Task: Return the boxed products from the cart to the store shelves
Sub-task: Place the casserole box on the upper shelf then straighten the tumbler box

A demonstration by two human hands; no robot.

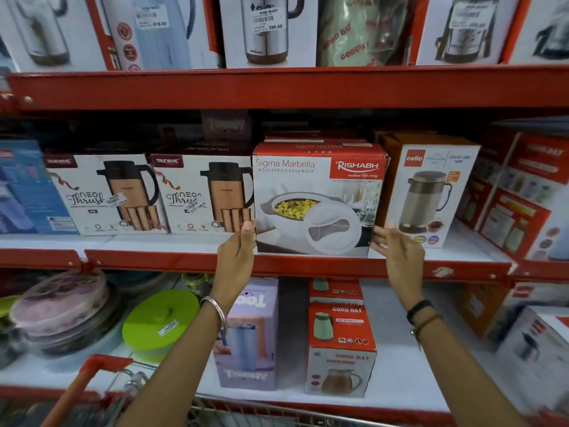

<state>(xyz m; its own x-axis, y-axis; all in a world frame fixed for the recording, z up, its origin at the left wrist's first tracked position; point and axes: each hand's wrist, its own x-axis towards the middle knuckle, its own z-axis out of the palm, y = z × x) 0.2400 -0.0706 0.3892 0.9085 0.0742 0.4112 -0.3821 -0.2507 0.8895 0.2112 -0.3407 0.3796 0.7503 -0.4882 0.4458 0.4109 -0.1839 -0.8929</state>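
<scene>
A red-and-white casserole box [317,198], marked Sigma Marbella, stands on the middle shelf [172,260] between a copper-flask box [201,195] and an orange Cello jug box [428,192]. My left hand [238,251] presses against the casserole box's lower left edge. Against its lower right edge lies my right hand [397,248], fingers stretched along the side. Both hands hold the box from the sides. The cart [101,383], with its red handle and wire rim, shows at the bottom left.
Flask boxes fill the upper shelf [277,84]. On the lower shelf stand a lilac tumbler box [246,340], stacked Good Day jug boxes [340,343], a green lid [160,322] and stacked plastic containers [61,309]. More red boxes crowd the right side.
</scene>
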